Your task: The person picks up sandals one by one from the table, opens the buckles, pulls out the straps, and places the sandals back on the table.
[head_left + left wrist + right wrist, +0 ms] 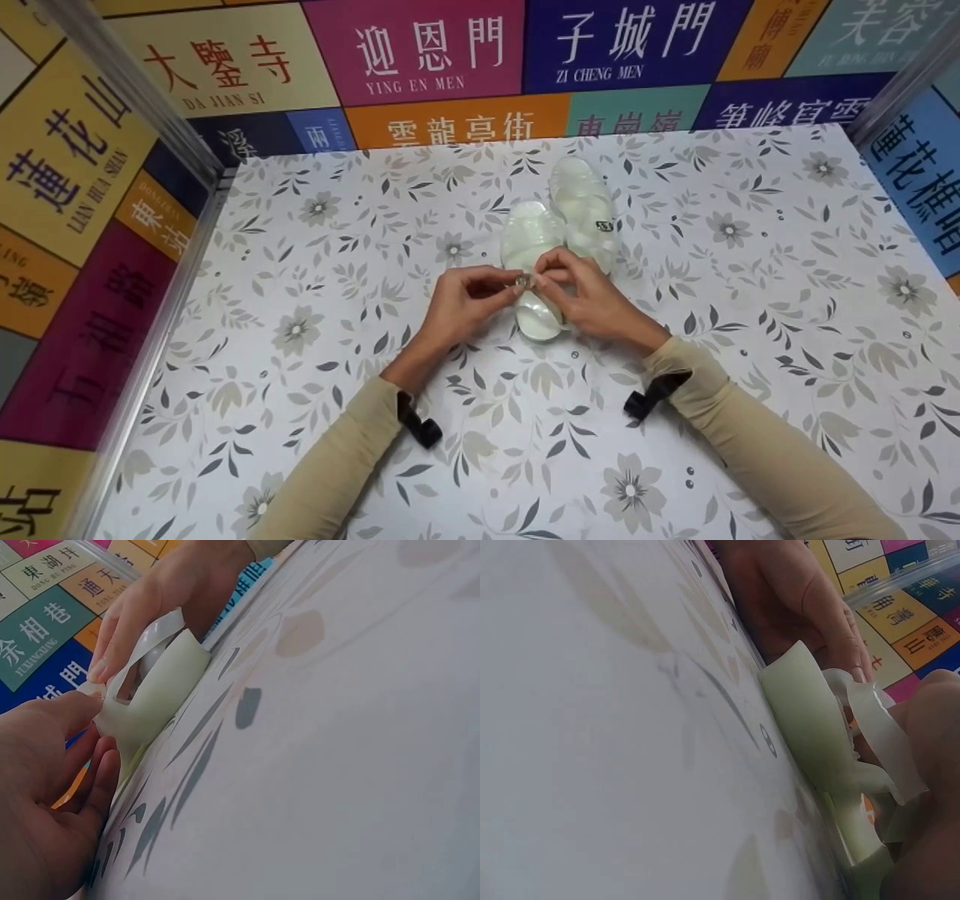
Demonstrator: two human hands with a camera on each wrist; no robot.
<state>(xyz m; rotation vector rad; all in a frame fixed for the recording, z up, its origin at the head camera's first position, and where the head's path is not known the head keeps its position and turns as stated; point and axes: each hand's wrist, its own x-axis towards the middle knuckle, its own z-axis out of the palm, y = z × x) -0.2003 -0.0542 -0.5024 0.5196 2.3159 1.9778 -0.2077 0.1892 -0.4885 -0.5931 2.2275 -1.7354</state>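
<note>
Two pale green, glossy sandals stand side by side. My hands are at the nearer sandal [531,229]; the farther sandal [579,184] has a small dark emblem on its upper. With thumb and fingertips, my left hand [469,304] pinches the near sandal's strap around a small shiny piece [523,280], too small to identify. From the other side my right hand [589,300] pinches the strap at the same place, fingertips nearly meeting the left ones. In the right wrist view the pale strap [889,739] arches above the sandal's side wall [802,716]. Fingers partly hide the strap ends.
The sandals stand on a white tabletop [300,412] printed with grey leaves and flowers. Colourful lettered panels [427,52] rise behind and on both sides. Clear-edged posts [142,82] stand at the corners.
</note>
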